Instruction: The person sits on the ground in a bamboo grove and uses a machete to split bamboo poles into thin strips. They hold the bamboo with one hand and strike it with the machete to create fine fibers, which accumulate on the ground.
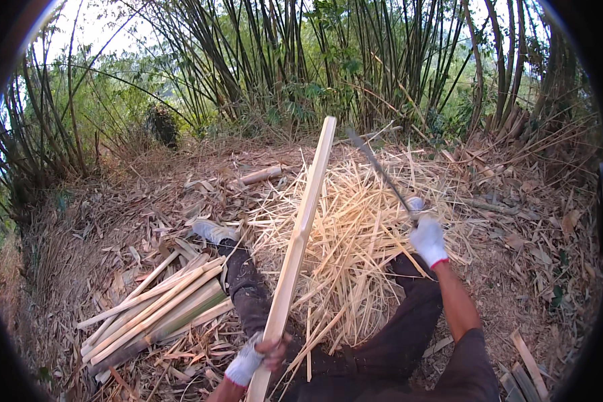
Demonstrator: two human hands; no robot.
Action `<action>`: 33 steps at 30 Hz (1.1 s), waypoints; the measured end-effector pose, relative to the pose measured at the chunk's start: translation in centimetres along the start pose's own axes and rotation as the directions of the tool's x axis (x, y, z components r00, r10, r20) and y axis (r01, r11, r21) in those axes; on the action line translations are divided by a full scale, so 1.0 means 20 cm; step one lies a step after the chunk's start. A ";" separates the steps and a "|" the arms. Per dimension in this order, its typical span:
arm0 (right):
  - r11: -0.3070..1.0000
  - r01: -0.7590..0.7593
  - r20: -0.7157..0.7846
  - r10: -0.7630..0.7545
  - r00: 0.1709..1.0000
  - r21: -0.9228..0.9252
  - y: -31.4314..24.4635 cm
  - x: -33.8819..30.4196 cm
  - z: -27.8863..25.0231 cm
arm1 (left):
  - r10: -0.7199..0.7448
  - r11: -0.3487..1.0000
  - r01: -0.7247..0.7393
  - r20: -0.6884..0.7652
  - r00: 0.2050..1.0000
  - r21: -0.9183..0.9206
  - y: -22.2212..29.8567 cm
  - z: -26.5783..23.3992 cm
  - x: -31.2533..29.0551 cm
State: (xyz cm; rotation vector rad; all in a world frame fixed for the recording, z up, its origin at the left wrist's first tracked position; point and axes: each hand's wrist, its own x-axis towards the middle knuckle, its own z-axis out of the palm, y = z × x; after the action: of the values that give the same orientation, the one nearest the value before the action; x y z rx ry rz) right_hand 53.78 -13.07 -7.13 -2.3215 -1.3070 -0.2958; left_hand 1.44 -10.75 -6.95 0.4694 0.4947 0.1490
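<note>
The bamboo strip [296, 253], slanting upward in front of the shavings [355, 228], is probably light, stiff and sharp-edged, best taken near its lower end, where the left hand [258, 356] is wrapped around it, while the right hand [428, 241] clasps a knife [384, 178].

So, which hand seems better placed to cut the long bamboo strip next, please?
Probably the right hand: it holds the long-bladed tool, while the left hand grips the bamboo strip near its lower end.

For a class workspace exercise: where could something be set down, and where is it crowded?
Leaf-littered ground lies open between the right forearm and the split pieces lower right, and left of the stack. Crowded: strip pile between the legs.
</note>
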 end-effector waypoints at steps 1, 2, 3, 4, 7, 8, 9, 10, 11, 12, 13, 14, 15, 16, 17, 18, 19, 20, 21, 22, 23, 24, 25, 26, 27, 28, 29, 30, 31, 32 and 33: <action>0.995 0.097 0.025 -0.098 0.995 0.038 -0.07 -0.08 0.00 | 0.019 0.992 0.001 0.153 0.988 -0.128 0.04 0.02 0.09; 0.979 0.188 0.042 -0.192 0.981 0.075 -0.20 -0.15 -0.03 | 0.053 0.969 0.025 0.303 0.951 -0.247 0.09 0.06 0.16; 0.963 0.264 0.096 -0.269 0.958 0.063 -0.28 -0.19 -0.06 | 0.049 0.962 0.033 0.290 0.956 -0.272 0.12 0.11 0.21; 0.940 0.337 0.152 -0.341 0.928 0.052 -0.36 -0.22 -0.09 | 0.042 0.954 0.044 0.278 0.960 -0.297 0.15 0.15 0.25; 0.882 0.472 0.360 -0.442 0.821 0.007 -0.54 -0.27 -0.17 | 0.029 0.939 0.074 0.293 0.956 -0.336 0.21 0.22 0.32; 0.843 0.537 0.389 -0.502 0.772 0.022 -0.59 -0.27 -0.20 | 0.030 0.935 0.080 0.303 0.952 -0.345 0.23 0.24 0.33; 0.799 0.601 0.419 -0.559 0.716 0.040 -0.64 -0.28 -0.23 | 0.036 0.935 0.072 0.293 0.955 -0.348 0.24 0.26 0.33; 0.749 0.660 0.446 -0.612 0.653 0.062 -0.66 -0.28 -0.24 | 0.040 0.943 0.071 0.324 0.945 -0.325 0.23 0.25 0.32; 0.726 0.688 0.462 -0.609 0.645 -0.003 -0.62 -0.22 -0.21 | 0.037 0.951 0.079 0.365 0.930 -0.298 0.22 0.24 0.32; 0.817 0.576 0.383 -0.529 0.758 -0.013 -0.54 -0.14 -0.16 | 0.032 0.958 0.087 0.403 0.914 -0.272 0.21 0.23 0.32; 0.894 0.448 0.300 -0.422 0.855 -0.019 -0.43 -0.04 -0.12 | 0.002 0.961 0.102 0.375 0.927 -0.257 0.21 0.24 0.32; 0.945 0.327 0.213 -0.319 0.923 -0.002 -0.42 0.03 -0.14 | -0.009 0.964 0.098 0.337 0.942 -0.248 0.22 0.25 0.29; 0.940 0.337 0.249 -0.315 0.916 -0.053 -0.41 0.06 -0.16 | -0.021 0.967 0.096 0.298 0.954 -0.238 0.22 0.26 0.29; 0.909 0.407 0.331 -0.359 0.873 -0.088 -0.42 0.02 -0.18 | -0.017 0.960 0.106 0.325 0.945 -0.258 0.20 0.24 0.30; 0.868 0.486 0.415 -0.408 0.813 -0.098 -0.54 -0.06 -0.23 | -0.002 0.953 0.103 0.336 0.942 -0.284 0.17 0.19 0.28; 0.824 0.556 0.496 -0.439 0.749 -0.112 -0.62 -0.13 -0.27 | 0.006 0.945 0.111 0.355 0.935 -0.307 0.15 0.16 0.28; 0.710 0.704 0.538 -0.588 0.604 -0.014 -0.66 -0.18 -0.27 | 0.016 0.949 0.100 0.363 0.932 -0.299 0.15 0.16 0.28; 0.786 0.616 0.501 -0.510 0.699 -0.058 -0.63 -0.16 -0.24 | 0.007 0.968 0.089 0.378 0.926 -0.236 0.16 0.18 0.28; 0.852 0.515 0.458 -0.421 0.783 -0.096 -0.58 -0.12 -0.18 | -0.006 0.982 0.080 0.391 0.920 -0.171 0.16 0.19 0.25; 0.905 0.405 0.410 -0.324 0.853 -0.128 -0.52 -0.07 -0.14 | -0.020 0.992 0.069 0.404 0.915 -0.107 0.16 0.20 0.24; 0.947 0.319 0.286 -0.296 0.911 -0.034 -0.45 0.06 -0.17 | -0.025 0.988 0.090 0.455 0.890 -0.122 0.15 0.17 0.24; 0.939 0.340 0.320 -0.307 0.896 -0.052 -0.45 0.05 -0.16 | -0.037 0.981 0.113 0.420 0.907 -0.159 0.13 0.16 0.25; 0.930 0.361 0.354 -0.316 0.880 -0.069 -0.44 0.02 -0.16 | -0.050 0.971 0.135 0.386 0.921 -0.195 0.11 0.14 0.26; 0.918 0.387 0.372 -0.331 0.867 -0.084 -0.47 0.01 -0.18 | -0.057 0.965 0.142 0.353 0.934 -0.220 0.12 0.13 0.27; 0.875 0.469 0.495 -0.357 0.792 -0.118 -0.56 -0.06 -0.18 | -0.023 0.970 0.106 0.353 0.935 -0.217 0.11 0.11 0.27; 0.761 0.639 0.546 -0.491 0.679 -0.110 -0.62 -0.14 -0.19 | -0.014 0.973 0.089 0.328 0.945 -0.215 0.13 0.12 0.26; 0.716 0.696 0.574 -0.547 0.609 -0.055 -0.67 -0.15 -0.26 | -0.014 0.973 0.084 0.306 0.952 -0.217 0.13 0.15 0.24; 0.666 0.746 0.596 -0.600 0.533 0.004 -0.70 -0.14 -0.31 | -0.013 0.973 0.078 0.283 0.959 -0.219 0.13 0.17 0.22; 0.792 0.602 0.485 -0.489 0.725 -0.103 -0.62 -0.07 -0.24 | 0.031 0.986 0.025 0.325 0.945 -0.166 0.10 0.13 0.20; 0.892 0.406 0.339 -0.326 0.882 -0.199 -0.46 0.04 -0.16 | -0.011 0.982 0.071 0.324 0.946 -0.174 0.11 0.15 0.19; 0.943 0.285 0.284 -0.230 0.931 -0.171 -0.31 0.16 -0.15 | -0.054 0.976 0.119 0.328 0.943 -0.181 0.12 0.19 0.18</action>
State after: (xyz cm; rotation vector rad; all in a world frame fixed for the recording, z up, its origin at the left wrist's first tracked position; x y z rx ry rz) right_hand 50.32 -9.41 -1.55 -2.4222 -1.7985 -0.2253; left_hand 6.34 -9.21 -4.39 0.2680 0.1754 0.0338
